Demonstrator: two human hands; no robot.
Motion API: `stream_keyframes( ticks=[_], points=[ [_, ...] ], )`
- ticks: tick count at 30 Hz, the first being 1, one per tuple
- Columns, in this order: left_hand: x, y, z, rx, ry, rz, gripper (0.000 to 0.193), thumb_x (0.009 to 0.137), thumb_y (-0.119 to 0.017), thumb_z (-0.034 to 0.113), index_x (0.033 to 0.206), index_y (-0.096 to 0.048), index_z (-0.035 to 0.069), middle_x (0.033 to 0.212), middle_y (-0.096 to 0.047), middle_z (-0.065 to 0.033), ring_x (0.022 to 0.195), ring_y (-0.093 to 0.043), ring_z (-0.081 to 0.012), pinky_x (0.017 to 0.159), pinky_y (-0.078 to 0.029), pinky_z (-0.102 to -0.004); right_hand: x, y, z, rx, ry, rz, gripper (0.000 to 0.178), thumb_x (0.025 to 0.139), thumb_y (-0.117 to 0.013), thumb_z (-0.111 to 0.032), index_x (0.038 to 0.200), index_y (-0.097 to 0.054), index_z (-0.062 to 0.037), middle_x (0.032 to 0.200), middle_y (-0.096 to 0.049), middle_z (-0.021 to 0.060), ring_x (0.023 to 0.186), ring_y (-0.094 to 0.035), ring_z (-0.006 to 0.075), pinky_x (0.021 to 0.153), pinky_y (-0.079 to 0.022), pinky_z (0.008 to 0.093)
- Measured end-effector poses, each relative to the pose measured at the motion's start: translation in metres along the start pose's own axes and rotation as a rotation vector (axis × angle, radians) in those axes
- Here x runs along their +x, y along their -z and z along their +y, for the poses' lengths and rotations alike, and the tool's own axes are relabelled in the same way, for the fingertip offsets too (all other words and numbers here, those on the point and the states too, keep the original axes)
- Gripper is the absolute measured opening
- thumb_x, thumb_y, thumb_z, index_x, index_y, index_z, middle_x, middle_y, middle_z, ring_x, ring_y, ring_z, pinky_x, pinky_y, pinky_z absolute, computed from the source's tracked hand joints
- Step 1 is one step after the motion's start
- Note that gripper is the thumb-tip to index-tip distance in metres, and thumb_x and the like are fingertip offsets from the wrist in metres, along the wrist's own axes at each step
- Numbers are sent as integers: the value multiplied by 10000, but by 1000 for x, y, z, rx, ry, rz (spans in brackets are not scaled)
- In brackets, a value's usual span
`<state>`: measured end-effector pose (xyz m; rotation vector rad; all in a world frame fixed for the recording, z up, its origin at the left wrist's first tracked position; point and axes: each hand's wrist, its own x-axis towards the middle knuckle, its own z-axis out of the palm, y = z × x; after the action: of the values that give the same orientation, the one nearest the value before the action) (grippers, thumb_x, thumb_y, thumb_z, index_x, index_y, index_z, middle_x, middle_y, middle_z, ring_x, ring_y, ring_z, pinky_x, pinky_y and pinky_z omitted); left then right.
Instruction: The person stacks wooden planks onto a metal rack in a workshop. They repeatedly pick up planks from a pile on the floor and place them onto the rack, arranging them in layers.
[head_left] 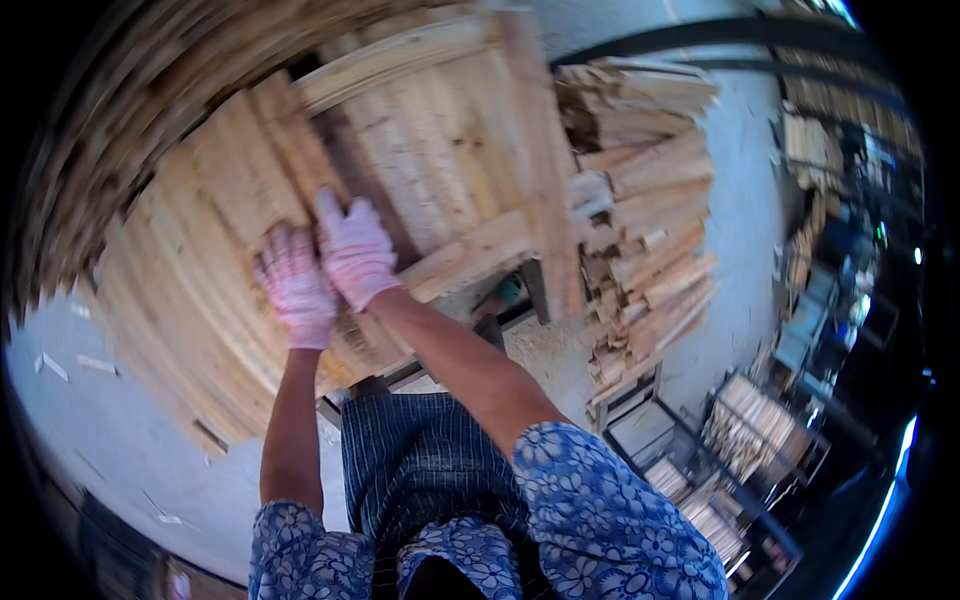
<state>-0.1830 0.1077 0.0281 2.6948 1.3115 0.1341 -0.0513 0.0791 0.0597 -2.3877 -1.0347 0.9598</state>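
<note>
Both hands wear pink-and-white knit gloves and rest side by side on a layer of wooden boards. My left hand (pixel 297 287) lies flat with its fingers spread on the pale boards (pixel 200 250) to the left. Just right of it, my right hand (pixel 357 252) presses down with fingers stretched out, near the lower end of a darker brown plank (pixel 295 135). To the right of that plank, a dark gap (pixel 370 170) separates it from a panel of pale boards (pixel 430 140). Part of the brown plank is hidden under my hands.
A long upright board (pixel 540 160) edges the panel on the right, and a crosspiece (pixel 470 255) runs along its near side. Beyond stands a stack of lumber (pixel 650 220). More stacked wood (pixel 130 110) fills the upper left. Racks (pixel 755 430) of sticks stand lower right.
</note>
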Motion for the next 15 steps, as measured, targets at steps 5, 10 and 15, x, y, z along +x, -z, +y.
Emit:
stream_keyframes(
  ticks=[5,10,15],
  points=[
    [7,-7,-6,61,-83,66,511,1018,-493,339,1467,-465,97,1576,-410,-183,1501,-319,-369,1231,-188,-546,-1,57,17,248,62,-164,486,953,-622,-305,1423,-550,-208,1354,-481,253,1176,-575,442,981,-512,523],
    [13,0,10,246,-48,123,504,959,-593,292,1393,-522,46,1494,-479,-211,1383,-448,-414,1134,-353,-565,-71,167,133,406,287,642,394,948,-624,-245,1309,-598,-91,1304,-554,237,1157,-570,414,1004,-483,498],
    [35,17,275,-583,-348,-79,444,870,-692,144,1291,-600,35,1296,-611,-217,1227,-567,-412,1065,-454,-482,-136,176,442,543,-586,793,500,977,-631,-375,1367,-604,-64,1241,-667,175,1102,-619,264,953,-498,399]
  ],
)
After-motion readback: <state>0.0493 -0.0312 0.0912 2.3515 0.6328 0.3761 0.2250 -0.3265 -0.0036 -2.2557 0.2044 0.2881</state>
